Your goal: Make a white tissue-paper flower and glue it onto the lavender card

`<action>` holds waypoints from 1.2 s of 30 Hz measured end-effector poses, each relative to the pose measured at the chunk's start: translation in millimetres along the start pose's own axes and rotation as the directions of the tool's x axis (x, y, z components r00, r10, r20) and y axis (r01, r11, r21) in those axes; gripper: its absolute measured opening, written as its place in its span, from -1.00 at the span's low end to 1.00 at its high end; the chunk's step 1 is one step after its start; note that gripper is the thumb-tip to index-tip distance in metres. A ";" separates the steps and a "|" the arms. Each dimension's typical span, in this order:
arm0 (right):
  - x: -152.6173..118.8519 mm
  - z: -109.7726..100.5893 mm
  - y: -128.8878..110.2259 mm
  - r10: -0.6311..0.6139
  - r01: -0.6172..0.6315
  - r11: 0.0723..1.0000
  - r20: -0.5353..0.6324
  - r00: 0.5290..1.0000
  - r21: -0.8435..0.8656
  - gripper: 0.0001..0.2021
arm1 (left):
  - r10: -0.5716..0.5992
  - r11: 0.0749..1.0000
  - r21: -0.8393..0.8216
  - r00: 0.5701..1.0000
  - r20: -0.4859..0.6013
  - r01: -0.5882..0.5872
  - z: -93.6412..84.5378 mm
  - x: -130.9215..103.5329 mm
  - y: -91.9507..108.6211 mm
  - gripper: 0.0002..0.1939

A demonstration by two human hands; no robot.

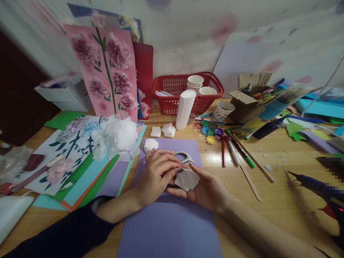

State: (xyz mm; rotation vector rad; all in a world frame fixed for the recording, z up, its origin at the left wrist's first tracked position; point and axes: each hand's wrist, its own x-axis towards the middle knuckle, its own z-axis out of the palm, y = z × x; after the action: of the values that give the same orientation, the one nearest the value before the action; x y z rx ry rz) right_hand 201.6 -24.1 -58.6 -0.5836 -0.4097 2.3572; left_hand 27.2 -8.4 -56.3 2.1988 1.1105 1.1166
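Note:
My right hand is palm up with a small stack of white tissue squares lying on its fingers, the thumb at the stack's upper edge. From the left, my left hand reaches over with curled fingers, its fingertips at the left edge of the white squares. Scissors with pale handles lie just behind both hands on a purple sheet. A round white paper piece rests behind my left hand. Farther back are small piles of white squares and a white paper roll.
A red basket with paper cups stands at the back. Paint pots, brushes and markers lie right of centre, a glue gun at far right. Coloured sheets and fluffy white tissue cover the left side.

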 end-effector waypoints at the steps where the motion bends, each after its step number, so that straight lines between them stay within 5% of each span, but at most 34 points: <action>1: 0.9 -0.4 0.3 -0.009 0.009 1.000 -0.008 1.000 0.000 -0.72 | -0.005 1.000 -0.014 1.000 -0.022 0.004 -1.4 0.1 -0.1 -0.83; 7: 3.7 0.3 -1.8 -0.239 0.215 0.959 -0.120 0.964 -0.186 -0.75 | -0.254 0.928 -0.326 0.945 -0.205 0.179 -7.4 -2.0 -6.1 -0.96; 10: -0.6 1.3 -3.6 -0.300 0.238 0.919 -0.163 0.940 -0.315 -0.73 | -0.365 0.854 -0.442 0.922 -0.131 0.275 -6.4 -2.2 -6.6 -0.91; 18: -9.6 5.3 -0.5 -0.400 0.196 0.666 -0.124 0.908 -0.719 -0.61 | -0.264 0.839 -0.477 0.962 0.064 0.262 -6.0 0.1 2.1 -0.82; 24: -7.4 8.2 0.1 -0.420 0.190 0.668 -0.154 0.894 -0.720 -0.60 | -0.310 0.788 -0.480 0.922 0.230 0.385 -5.7 -0.3 5.4 -0.77; 30: -6.2 5.3 2.2 -0.289 0.092 0.704 -0.166 0.943 -0.704 -0.65 | -0.374 0.714 -0.519 0.883 0.283 0.469 -3.6 -0.1 6.6 -0.71; 36: -6.3 1.0 4.7 -0.389 0.198 0.715 -0.146 0.910 -0.670 -0.67 | -0.410 0.614 -0.594 0.853 0.322 0.520 -3.9 3.7 5.9 -0.72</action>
State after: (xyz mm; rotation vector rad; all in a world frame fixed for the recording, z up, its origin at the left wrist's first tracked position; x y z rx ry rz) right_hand 202.9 -31.9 -57.9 -1.0629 -1.1193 1.7447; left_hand 28.1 -8.8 -48.4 1.2934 0.9354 0.8891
